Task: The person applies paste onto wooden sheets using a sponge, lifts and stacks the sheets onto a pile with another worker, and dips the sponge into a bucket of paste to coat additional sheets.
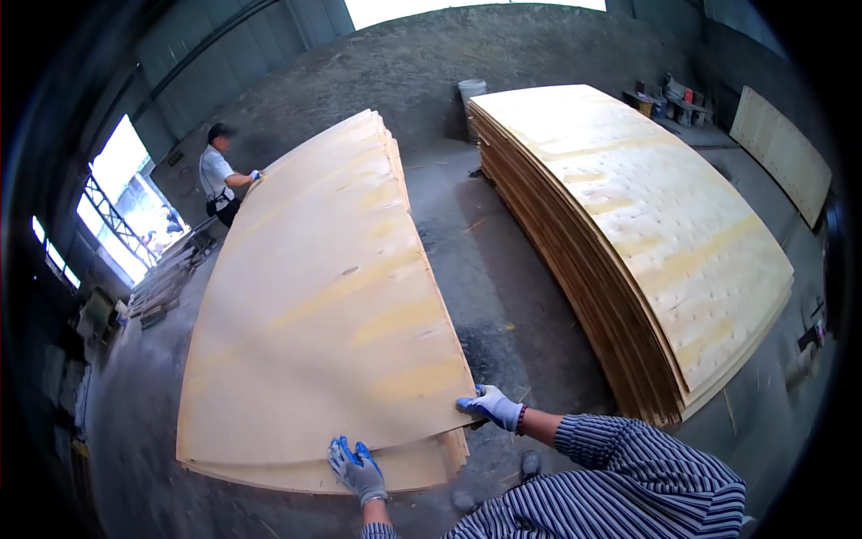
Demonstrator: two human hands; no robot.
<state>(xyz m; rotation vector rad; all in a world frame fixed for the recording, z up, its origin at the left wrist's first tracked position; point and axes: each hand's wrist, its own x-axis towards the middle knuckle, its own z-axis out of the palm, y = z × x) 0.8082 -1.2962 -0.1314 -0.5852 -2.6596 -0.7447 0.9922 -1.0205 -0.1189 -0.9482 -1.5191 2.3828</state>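
A large pale plywood sheet (332,296) lies on top of the left stack, with its near edge out of line with the sheet below (431,458). My right hand (489,404), in a grey glove with blue fingers, grips the top sheet's near right corner; its thumb side shows and the fingers underneath are partly hidden. Gloved the same way, my left hand (357,469) rests at the near edge with its fingers apart, touching the wood. At the far left side of this stack, a co-worker (218,175) has a gloved hand (255,176) on the edge.
To the right stands a tall stack of plywood (664,225) beyond a strip of concrete floor (503,269). A white bucket (471,87) is behind it. One board (781,153) leans at the far right. Scrap wood (171,278) lies along the left wall.
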